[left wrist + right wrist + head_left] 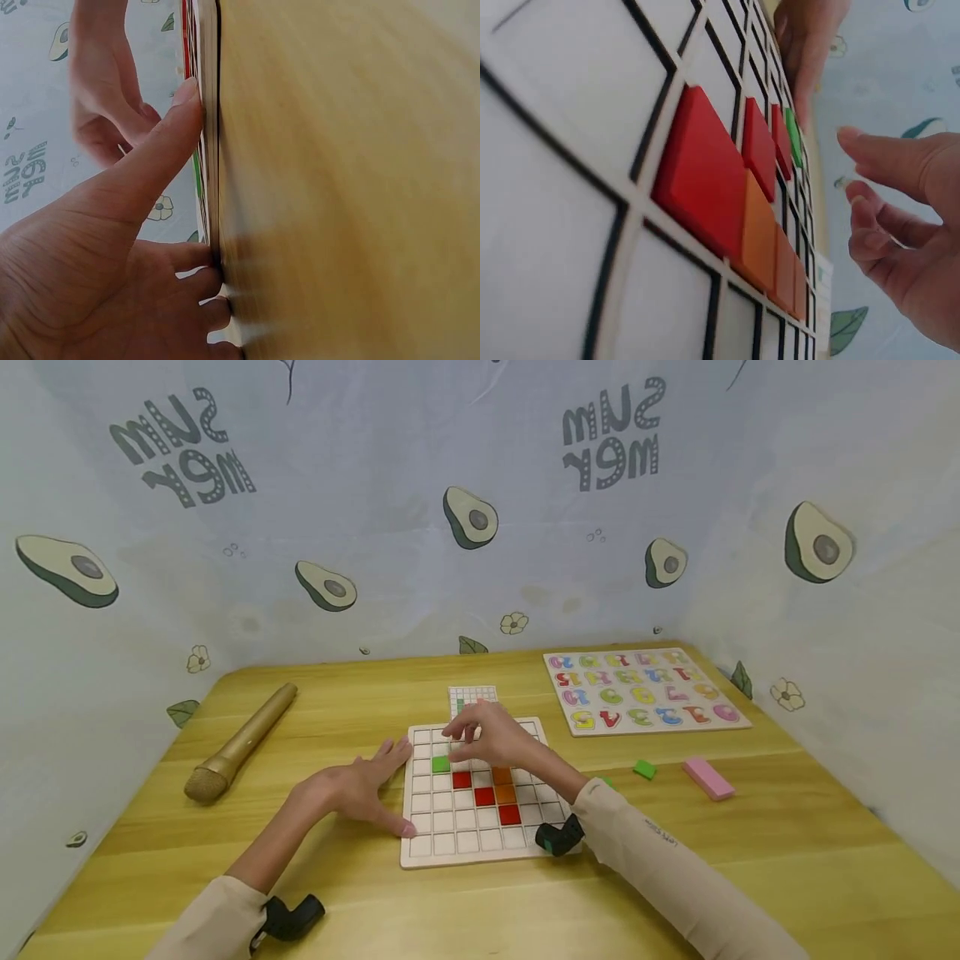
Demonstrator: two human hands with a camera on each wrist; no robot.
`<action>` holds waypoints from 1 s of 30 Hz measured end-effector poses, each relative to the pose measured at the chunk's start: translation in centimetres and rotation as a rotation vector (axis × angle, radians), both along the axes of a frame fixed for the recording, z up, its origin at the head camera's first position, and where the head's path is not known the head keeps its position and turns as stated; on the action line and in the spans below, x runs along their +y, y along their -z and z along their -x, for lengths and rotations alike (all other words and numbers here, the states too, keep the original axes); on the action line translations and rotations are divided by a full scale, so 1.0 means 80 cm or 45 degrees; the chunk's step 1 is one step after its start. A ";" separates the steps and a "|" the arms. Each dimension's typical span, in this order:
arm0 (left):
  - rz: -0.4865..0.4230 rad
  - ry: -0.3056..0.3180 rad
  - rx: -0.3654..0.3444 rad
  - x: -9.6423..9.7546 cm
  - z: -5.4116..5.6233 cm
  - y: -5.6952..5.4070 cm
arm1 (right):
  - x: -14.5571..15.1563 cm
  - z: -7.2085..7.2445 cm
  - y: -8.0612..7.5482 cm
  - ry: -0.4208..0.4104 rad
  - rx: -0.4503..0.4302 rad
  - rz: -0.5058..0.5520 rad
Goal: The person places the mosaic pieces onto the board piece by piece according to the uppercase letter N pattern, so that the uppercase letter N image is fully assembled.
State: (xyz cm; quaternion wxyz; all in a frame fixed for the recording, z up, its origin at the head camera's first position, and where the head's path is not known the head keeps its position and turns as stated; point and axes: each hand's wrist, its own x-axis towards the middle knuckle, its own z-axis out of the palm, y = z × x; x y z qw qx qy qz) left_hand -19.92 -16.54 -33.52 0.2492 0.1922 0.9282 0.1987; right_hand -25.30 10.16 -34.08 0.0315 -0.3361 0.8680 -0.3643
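Note:
A white grid board (442,845) lies on the wooden table, with red tiles (484,797), orange tiles (505,793) and one green tile (440,765) set in its squares. My left hand (352,789) rests at the board's left side, thumb on the rim and the other fingers spread along the edge. Over the board's upper part hovers my right hand (498,739), just above and right of the green tile. In the right wrist view its thumb (889,161) and bent fingers stand apart with nothing between them. A small card with a coloured grid (472,692) lies behind the board, partly hidden.
A gold microphone (243,739) lies at the left. Back right is a number puzzle board (645,693). A loose green tile (644,769) and a pink block (708,778) lie right of the grid board, and another green piece (607,782) peeks out beside the right sleeve.

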 end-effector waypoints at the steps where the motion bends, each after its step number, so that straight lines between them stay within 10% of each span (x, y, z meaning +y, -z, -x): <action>1: -0.003 0.000 0.000 -0.001 -0.001 0.000 | 0.006 0.000 -0.002 -0.012 -0.003 0.013; 30: -0.018 0.003 -0.012 -0.001 0.000 -0.001 | 0.226 -0.005 0.018 -0.368 -0.282 0.150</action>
